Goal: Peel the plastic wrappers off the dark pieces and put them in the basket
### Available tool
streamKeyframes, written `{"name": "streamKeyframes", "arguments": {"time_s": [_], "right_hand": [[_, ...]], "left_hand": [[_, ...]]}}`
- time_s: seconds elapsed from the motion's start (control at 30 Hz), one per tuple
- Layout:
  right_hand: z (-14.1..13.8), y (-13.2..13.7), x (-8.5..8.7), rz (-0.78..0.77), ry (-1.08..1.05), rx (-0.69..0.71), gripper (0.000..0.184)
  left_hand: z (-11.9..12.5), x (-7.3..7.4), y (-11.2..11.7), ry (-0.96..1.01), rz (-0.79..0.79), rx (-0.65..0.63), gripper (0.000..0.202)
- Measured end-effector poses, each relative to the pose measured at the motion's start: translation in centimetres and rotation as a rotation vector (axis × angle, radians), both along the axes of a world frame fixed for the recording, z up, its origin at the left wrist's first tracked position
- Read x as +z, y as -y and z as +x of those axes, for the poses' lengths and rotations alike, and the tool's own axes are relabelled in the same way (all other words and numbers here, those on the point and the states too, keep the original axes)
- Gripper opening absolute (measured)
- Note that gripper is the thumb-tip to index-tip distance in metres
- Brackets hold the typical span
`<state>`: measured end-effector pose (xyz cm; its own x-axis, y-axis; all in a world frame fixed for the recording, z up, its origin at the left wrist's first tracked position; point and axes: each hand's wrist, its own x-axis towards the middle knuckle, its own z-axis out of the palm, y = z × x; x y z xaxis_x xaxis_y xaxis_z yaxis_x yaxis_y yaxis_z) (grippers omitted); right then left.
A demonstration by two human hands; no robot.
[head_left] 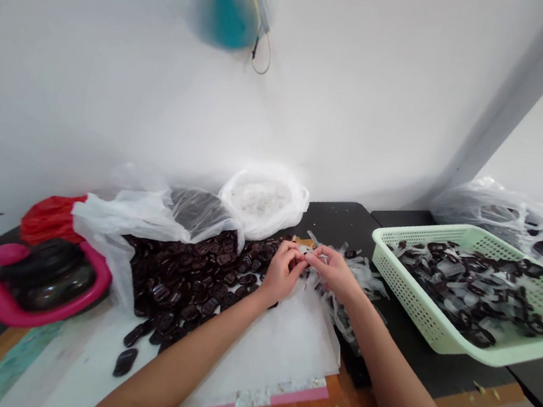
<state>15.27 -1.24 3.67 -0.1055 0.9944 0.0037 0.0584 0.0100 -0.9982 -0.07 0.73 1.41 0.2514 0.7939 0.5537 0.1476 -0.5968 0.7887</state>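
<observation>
My left hand and my right hand meet above the far end of a white sheet. Fingers and thumbs are pinched close together around something small that I cannot make out. Beside my left hand lies a large heap of glossy dark brown, rounded flat pieces, spilling from a clear plastic bag. Under and beyond my right hand is a pile of translucent whitish strips.
To the right a pale green perforated basket holds dark pieces with translucent strips. Behind stand a white plastic bag and another clear bag. On the left are a pink-rimmed object and a red bag.
</observation>
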Motion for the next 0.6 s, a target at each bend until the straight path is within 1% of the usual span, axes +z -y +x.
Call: {"name": "streamKeyframes", "arguments": {"time_s": [0.1,0.2,0.3,0.4,0.47,0.53,0.6], "right_hand": [[0.0,0.0,0.2,-0.039,-0.087,0.027,0.034],[0.1,0.0,0.2,-0.062,-0.179,0.076,0.033],[0.4,-0.2,0.0,-0.078,-0.204,0.12,0.036],[0.5,-0.2,-0.2,-0.1,-0.168,0.12,0.034],[0.4,-0.2,-0.3,-0.063,-0.115,0.106,0.035],[0.1,-0.1,-0.3,0.029,-0.048,0.09,0.037],[-0.3,-0.1,-0.2,0.116,0.006,0.089,0.036]], "left_hand": [[0.3,-0.1,0.2,0.057,-0.068,-0.033,0.01],[0.3,-0.2,-0.2,0.135,-0.161,-0.074,0.016],[-0.1,0.0,-0.6,0.186,-0.171,-0.023,0.022],[-0.4,0.2,-1.0,0.234,-0.151,0.051,0.024],[-0.4,0.2,-1.1,0.248,-0.156,0.062,0.024],[-0.4,0.1,-1.0,0.242,-0.184,0.062,0.023],[-0.3,0.1,-0.9,0.244,-0.22,0.05,0.023]]}}
